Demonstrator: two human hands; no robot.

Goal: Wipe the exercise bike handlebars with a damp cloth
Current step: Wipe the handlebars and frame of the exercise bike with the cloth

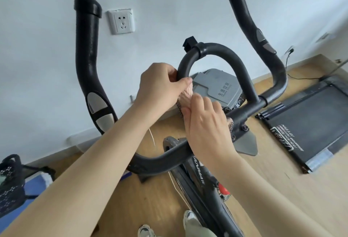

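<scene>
Your left hand (158, 86) and right hand (206, 123) sit close together, both gripping the pink cloth (185, 95) against the left leg of the centre loop (222, 50) of the handlebars (162, 159). You're probably partway: the left horn (86, 48) and right horn (244, 16) likely still need wiping.

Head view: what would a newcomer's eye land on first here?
Both hands meet at centre frame: the left hand and right hand grip a pink fuzzy cloth at the lower left leg of the black padded loop handlebar. A tall black horn grip rises at far left. A white wall socket sits upper left, and a dark treadmill lies on the floor at right.
</scene>
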